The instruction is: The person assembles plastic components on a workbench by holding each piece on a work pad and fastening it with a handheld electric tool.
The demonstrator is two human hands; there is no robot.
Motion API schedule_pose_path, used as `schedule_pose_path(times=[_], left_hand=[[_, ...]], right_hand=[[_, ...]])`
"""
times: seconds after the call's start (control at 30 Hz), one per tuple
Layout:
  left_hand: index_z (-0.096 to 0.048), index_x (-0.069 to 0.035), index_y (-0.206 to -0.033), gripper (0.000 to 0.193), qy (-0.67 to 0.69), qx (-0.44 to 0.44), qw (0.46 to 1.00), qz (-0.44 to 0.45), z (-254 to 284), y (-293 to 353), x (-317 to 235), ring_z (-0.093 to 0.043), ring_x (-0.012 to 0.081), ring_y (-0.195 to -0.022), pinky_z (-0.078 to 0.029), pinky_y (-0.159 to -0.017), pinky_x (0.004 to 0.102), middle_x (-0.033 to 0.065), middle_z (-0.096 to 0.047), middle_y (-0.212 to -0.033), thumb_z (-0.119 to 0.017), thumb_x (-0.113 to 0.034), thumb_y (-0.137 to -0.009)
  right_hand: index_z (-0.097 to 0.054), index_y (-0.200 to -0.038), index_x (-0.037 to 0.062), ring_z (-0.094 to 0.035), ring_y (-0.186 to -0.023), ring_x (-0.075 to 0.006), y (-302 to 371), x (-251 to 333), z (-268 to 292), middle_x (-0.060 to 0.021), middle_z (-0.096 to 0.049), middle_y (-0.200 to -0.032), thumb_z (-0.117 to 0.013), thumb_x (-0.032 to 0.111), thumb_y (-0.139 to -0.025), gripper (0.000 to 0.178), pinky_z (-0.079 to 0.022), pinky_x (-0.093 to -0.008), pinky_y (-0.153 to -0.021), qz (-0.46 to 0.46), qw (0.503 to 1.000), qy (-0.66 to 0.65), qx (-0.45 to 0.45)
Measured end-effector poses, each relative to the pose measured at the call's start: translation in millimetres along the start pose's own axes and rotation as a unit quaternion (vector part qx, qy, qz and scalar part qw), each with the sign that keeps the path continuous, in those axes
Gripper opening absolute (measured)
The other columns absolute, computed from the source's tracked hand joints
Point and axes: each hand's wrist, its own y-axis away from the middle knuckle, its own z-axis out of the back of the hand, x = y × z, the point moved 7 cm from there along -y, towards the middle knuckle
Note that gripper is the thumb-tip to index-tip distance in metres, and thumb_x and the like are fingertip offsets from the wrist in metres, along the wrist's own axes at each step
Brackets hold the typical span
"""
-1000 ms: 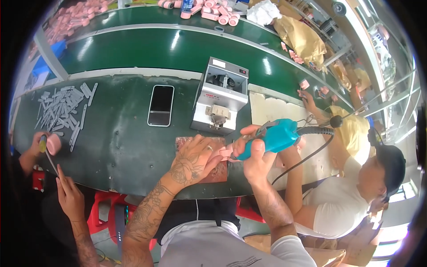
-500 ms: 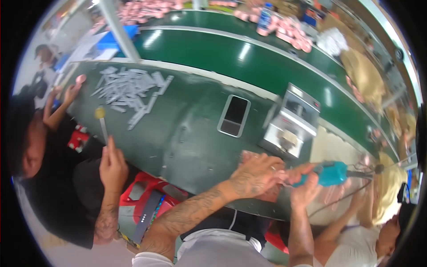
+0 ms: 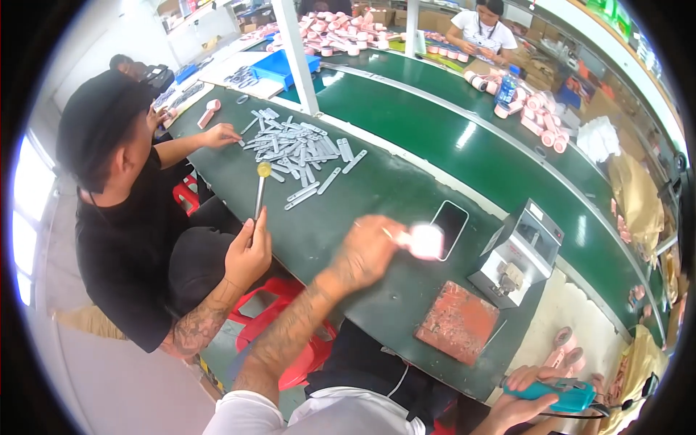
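Note:
My left hand [image 3: 362, 254] reaches out over the dark green table, its fingers closed on a pink handheld piece with a round head [image 3: 426, 241]. Motion blurs that piece, and its head overlaps the lower edge of a white-framed phone [image 3: 452, 223]. At the lower right, my right hand [image 3: 516, 407] is wrapped round a teal corded electric screwdriver [image 3: 569, 396]. Between my hands lies a worn reddish square pad [image 3: 457, 322] with nothing on it. Just beyond the pad stands a small silver-grey boxed machine [image 3: 516, 257].
A co-worker in black [image 3: 127, 239] sits at the left, holding a yellow-ended rod [image 3: 261, 185]. Near that person is a pile of grey strips [image 3: 293, 148]. A green conveyor [image 3: 428, 130] runs behind the table. Pink pieces [image 3: 562, 351] lie at the right, by another person's hand.
My hands have parted: the left carried the pink piece from above the pad out leftward, and the right drew the screwdriver down and right. The view has turned left, and the pad is uncovered.

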Motion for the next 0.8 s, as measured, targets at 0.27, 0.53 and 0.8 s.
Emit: schedule_pose_path(times=[0.27, 0.53, 0.8], left_hand=[[-0.059, -0.005, -0.125, 0.041, -0.083, -0.074, 0.991, 0.077, 0.8, -8.5, 40.5, -0.054, 0.0350, -0.120, -0.042, -0.104, 0.0480, 0.0156, -0.059, -0.120, -0.070, -0.014, -0.086], [-0.064, -0.005, -0.114, 0.022, 0.229, -0.143, 0.928, 0.256, -77.5, -17.7, 63.4, -0.066, 0.0198, -0.087, -0.053, -0.077, 0.0329, 0.0090, -0.067, -0.096, -0.067, -0.018, -0.096], [-0.065, -0.003, -0.109, 0.018, 0.218, -0.103, 0.917, 0.318, -92.0, -12.4, 74.3, -0.064, 0.0151, -0.072, -0.052, -0.068, 0.0298, 0.0067, -0.069, -0.084, -0.066, -0.018, -0.097]], right_hand=[[-0.053, -0.127, -0.0063, -0.056, -0.071, -0.0230, -14.5, -21.9, -3.9, -0.0130, -0.059, -0.081, -0.054, 0.043, -0.105, 0.054, -0.049, -0.0363, -0.066, -0.005, 0.977, 0.213, 0.007], [-0.054, -0.134, -0.0028, -0.052, -0.075, -0.0113, -97.3, -78.7, 0.9, -0.0011, -0.055, -0.079, -0.052, 0.039, -0.107, 0.050, -0.041, -0.0259, -0.068, 0.029, 0.943, 0.323, -0.071], [-0.063, -0.096, -0.0009, -0.053, -0.086, -0.0155, -114.0, -92.2, 13.3, -0.0085, -0.065, -0.112, -0.050, 0.035, -0.108, 0.040, -0.041, -0.0315, -0.074, 0.069, 0.926, 0.365, -0.063]])
